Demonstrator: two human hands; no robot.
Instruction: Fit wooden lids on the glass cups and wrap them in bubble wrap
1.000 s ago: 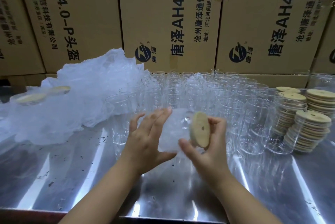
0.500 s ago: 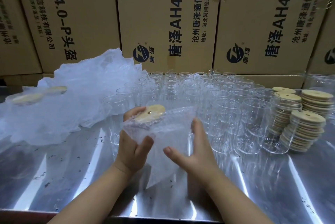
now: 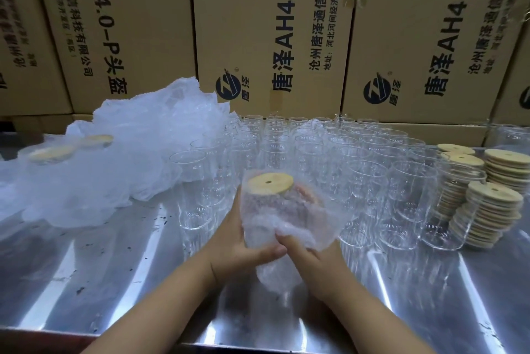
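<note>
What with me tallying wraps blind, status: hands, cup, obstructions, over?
Left hand grips wrapped cup; right hand pinches bubble wrap low. Wooden lid on, top uncovered. Bare cups close behind, nothing blocking.

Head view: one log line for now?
step: wrapping | left hand: holds cup | right hand: pinches bubble wrap | lid: on

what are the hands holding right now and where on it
A lidded glass cup in bubble wrap. The left hand grips its side through the wrap; the right hand pinches the loose wrap at the cup's lower end.
</note>
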